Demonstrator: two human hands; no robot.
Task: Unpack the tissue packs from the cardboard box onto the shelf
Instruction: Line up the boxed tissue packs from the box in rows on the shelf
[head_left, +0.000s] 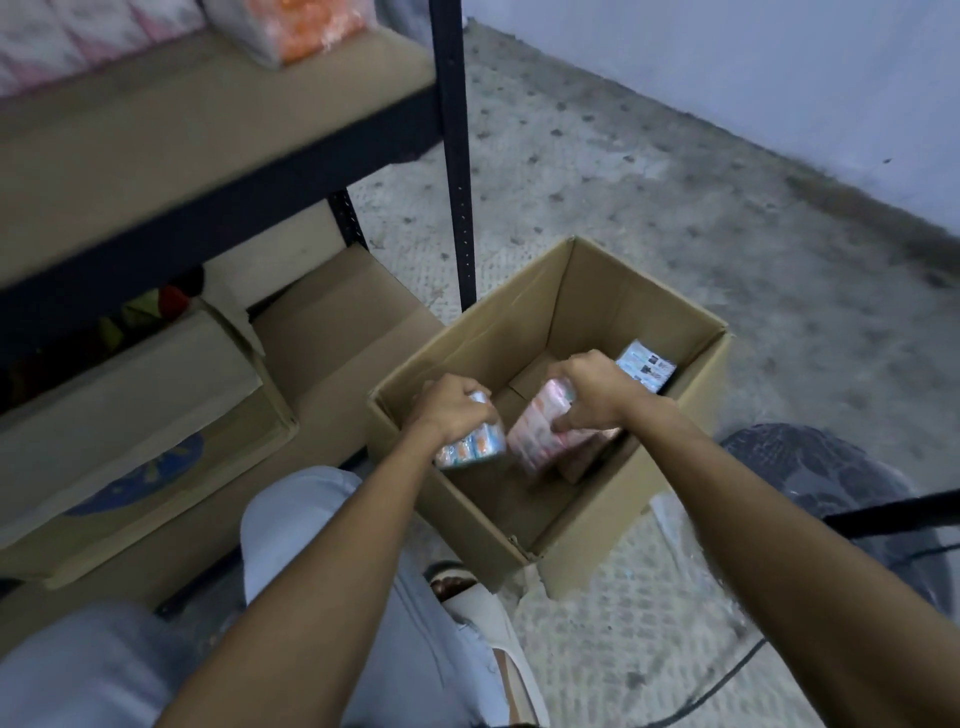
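Inside the cardboard box (613, 296), both hands grip tissue packs: left (454, 410), right (592, 387).

Speckled grey concrete floor (649, 171) meets a pale wall (753, 62), dimly lit.

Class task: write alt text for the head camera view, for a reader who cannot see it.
Two bare hands reach into an open cardboard box on the floor, the left hand gripping a blue tissue pack and the right hand a pink tissue pack. A metal shelf with more packs stands at upper left.
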